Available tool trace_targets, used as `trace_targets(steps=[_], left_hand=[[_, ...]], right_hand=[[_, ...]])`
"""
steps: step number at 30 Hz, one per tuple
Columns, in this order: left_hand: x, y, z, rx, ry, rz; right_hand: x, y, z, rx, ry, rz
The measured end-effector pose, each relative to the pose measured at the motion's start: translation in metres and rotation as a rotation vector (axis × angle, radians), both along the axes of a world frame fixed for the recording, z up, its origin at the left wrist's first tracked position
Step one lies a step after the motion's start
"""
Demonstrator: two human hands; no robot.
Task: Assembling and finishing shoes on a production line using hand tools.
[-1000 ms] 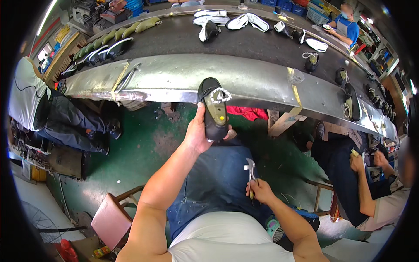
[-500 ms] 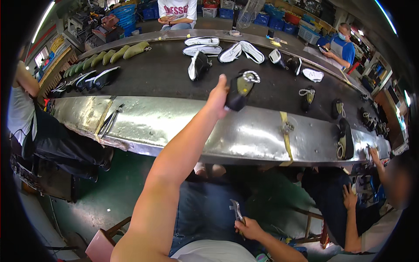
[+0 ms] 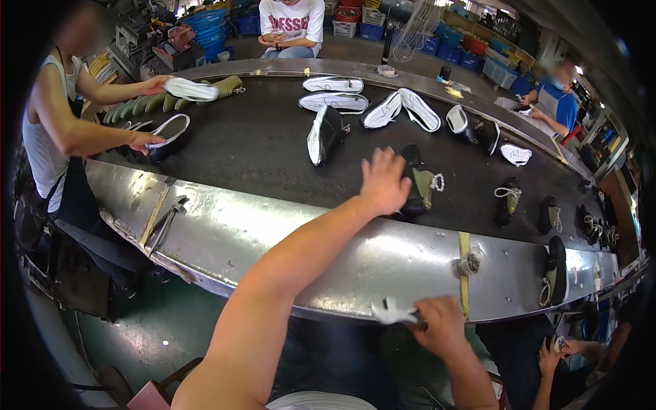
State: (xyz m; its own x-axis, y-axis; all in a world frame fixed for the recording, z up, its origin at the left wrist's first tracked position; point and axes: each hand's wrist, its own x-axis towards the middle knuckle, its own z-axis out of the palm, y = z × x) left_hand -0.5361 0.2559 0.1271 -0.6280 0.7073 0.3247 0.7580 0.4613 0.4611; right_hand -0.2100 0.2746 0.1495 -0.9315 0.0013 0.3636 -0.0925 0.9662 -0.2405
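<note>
Centre frame: our left hand (image 3: pixel 384 182) lies flat, fingers spread, on a dark shoe (image 3: pixel 418 186) on the black conveyor belt (image 3: pixel 260 147). Lower right, our right hand (image 3: pixel 443 326) is clenched on a white-tipped tool (image 3: pixel 394 313). Blue crates (image 3: pixel 208 24) at top, contents unclear.

Our left hand (image 3: pixel 384 179) lies on the black belt (image 3: pixel 260 147), against a dark shoe (image 3: pixel 417 184) at its three o'clock. At eleven o'clock from it a black-and-white shoe (image 3: pixel 322 133) stands on edge, leaving us a bare lane of belt between the two. Toward nine o'clock the belt lies open as far as a neighbour's hand (image 3: pixel 145 142) holding a shoe upper (image 3: pixel 167 130). At twelve o'clock white soles (image 3: pixel 400 109) block the far side. Toward three o'clock small dark shoes (image 3: pixel 507 198) dot the belt with gaps between. The steel rim (image 3: pixel 273 239) at six o'clock is open, apart from a tool (image 3: pixel 164 222) lying at its left, down to our right hand (image 3: pixel 441 328).
</note>
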Motion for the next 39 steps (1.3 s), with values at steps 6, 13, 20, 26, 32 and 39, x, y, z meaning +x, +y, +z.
trace_targets(steps=[6,13,20,26,32,39], left_hand=[[-0.096,-0.044,-0.012,0.013,-0.048,0.538],[-0.112,-0.043,-0.015,0.017,0.413,0.113],[-0.021,0.075,-0.03,0.084,0.033,-0.547],[-0.068,0.038,-0.041,0.223,-0.226,-0.544],[-0.111,0.063,-0.027,0.228,-0.15,-0.161],[-0.222,0.126,-0.047,0.209,-0.228,0.411]], right_hand=[[-0.06,0.047,-0.034,-0.01,0.071,-0.092],[-0.068,0.046,-0.029,-0.068,0.031,-0.089],[-0.066,0.049,-0.031,-0.123,-0.016,-0.066],[-0.07,0.05,-0.026,-0.164,-0.043,-0.035],[-0.069,0.055,-0.025,-0.183,-0.08,-0.043],[-0.07,0.053,-0.032,-0.175,-0.055,-0.007]])
